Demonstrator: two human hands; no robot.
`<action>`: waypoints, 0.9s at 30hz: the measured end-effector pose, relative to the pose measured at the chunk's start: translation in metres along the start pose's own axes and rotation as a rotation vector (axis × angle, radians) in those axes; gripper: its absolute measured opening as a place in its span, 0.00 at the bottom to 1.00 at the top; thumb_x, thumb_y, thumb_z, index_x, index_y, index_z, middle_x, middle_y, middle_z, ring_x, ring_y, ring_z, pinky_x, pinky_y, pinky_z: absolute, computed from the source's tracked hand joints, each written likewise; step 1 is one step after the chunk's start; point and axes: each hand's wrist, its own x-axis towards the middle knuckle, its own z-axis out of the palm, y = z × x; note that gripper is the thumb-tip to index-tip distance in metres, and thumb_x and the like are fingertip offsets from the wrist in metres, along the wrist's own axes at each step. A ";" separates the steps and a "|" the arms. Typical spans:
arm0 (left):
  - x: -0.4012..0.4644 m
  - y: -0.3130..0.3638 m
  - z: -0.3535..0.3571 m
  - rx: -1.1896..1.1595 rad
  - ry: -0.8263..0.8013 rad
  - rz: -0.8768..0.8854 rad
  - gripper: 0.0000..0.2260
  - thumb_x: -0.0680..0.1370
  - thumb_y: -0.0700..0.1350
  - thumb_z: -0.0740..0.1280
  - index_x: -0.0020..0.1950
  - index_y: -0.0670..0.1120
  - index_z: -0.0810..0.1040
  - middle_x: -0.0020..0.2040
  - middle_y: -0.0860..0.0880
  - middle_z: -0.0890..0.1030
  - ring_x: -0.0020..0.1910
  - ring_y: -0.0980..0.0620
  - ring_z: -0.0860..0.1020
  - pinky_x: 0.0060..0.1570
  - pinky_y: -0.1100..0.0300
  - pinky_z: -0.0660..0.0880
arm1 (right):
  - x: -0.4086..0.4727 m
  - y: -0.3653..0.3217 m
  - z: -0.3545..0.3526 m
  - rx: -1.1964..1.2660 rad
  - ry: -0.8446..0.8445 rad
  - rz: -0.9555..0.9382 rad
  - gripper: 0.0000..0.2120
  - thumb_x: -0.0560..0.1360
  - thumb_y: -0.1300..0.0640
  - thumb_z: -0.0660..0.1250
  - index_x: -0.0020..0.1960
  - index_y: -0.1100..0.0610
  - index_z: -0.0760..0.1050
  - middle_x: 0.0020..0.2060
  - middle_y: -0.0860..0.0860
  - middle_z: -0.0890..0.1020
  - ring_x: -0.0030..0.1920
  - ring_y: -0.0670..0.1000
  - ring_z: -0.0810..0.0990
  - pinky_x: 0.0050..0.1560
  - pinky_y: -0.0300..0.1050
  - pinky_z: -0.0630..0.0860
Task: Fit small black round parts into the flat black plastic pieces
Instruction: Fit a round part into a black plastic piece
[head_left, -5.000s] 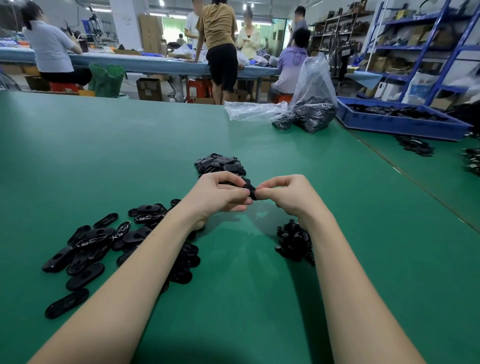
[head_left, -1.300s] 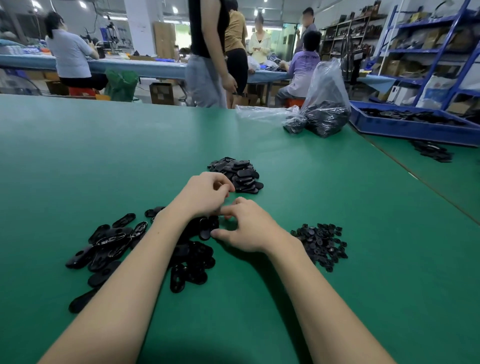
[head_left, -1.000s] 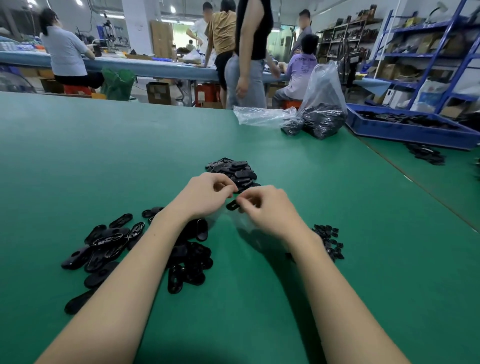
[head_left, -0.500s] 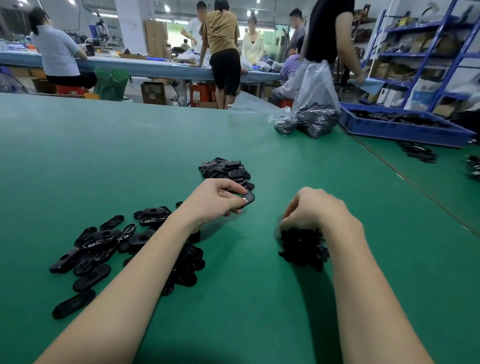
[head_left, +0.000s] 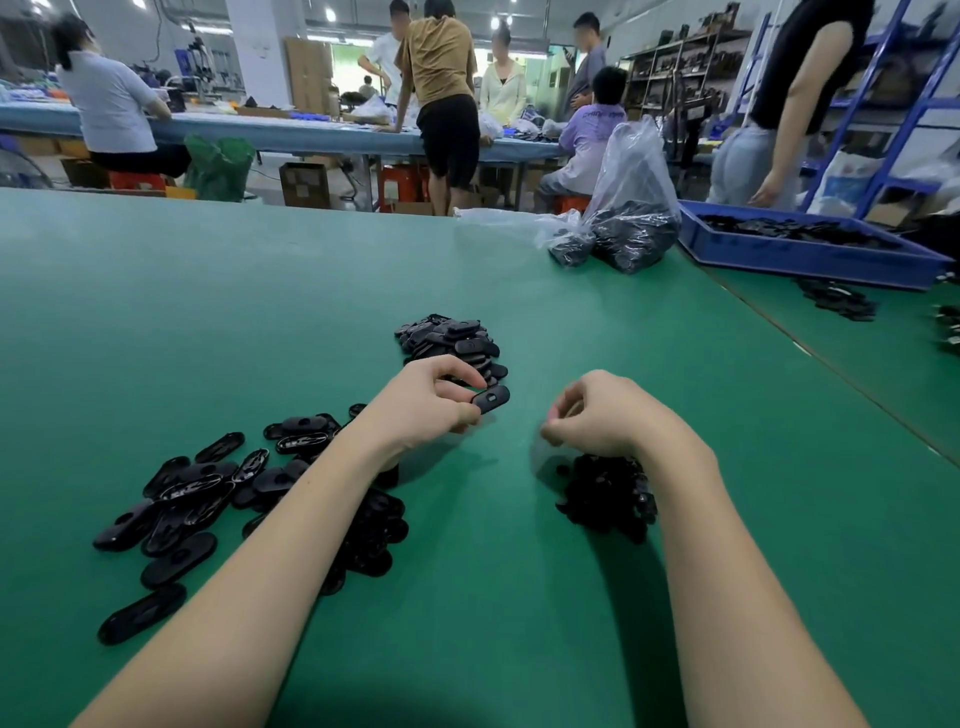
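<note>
My left hand (head_left: 431, 405) pinches a flat black oval plastic piece (head_left: 492, 399) just above the green table (head_left: 208, 312). My right hand (head_left: 602, 413) hovers with curled fingers over a heap of small black round parts (head_left: 608, 496); whether its fingertips hold one is hidden. Loose flat oval pieces (head_left: 197, 499) lie scattered to the left under my left forearm. A tidier pile of flat pieces (head_left: 452, 340) sits just beyond my left hand.
Two clear plastic bags of black parts (head_left: 623, 228) stand at the table's far right. A blue tray (head_left: 810, 254) with more parts is on the neighbouring table, beside loose parts (head_left: 836, 301). Several people work or stand behind, one near the blue shelving.
My right hand has lifted slightly off the heap of round parts and shifted towards my left hand. My left hand keeps hold of the flat piece in about the same place.
</note>
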 end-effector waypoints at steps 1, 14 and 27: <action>0.000 -0.001 0.000 -0.006 0.002 -0.001 0.12 0.74 0.31 0.70 0.52 0.46 0.80 0.38 0.50 0.86 0.36 0.51 0.80 0.52 0.54 0.80 | 0.001 0.000 0.001 0.113 0.022 -0.033 0.02 0.72 0.51 0.72 0.42 0.50 0.81 0.43 0.46 0.86 0.44 0.49 0.82 0.46 0.43 0.78; -0.004 0.005 0.000 -0.159 -0.039 -0.013 0.11 0.75 0.31 0.70 0.54 0.41 0.82 0.40 0.47 0.86 0.37 0.52 0.81 0.40 0.65 0.78 | 0.002 -0.015 0.015 0.701 0.134 -0.122 0.03 0.73 0.58 0.76 0.47 0.52 0.87 0.40 0.48 0.87 0.38 0.42 0.80 0.33 0.26 0.70; -0.003 0.003 0.001 -0.182 -0.058 -0.023 0.10 0.75 0.31 0.70 0.54 0.41 0.81 0.42 0.45 0.86 0.38 0.52 0.81 0.42 0.64 0.78 | 0.004 -0.013 0.019 0.713 0.079 -0.126 0.08 0.78 0.60 0.69 0.46 0.51 0.86 0.24 0.40 0.76 0.22 0.40 0.67 0.24 0.28 0.62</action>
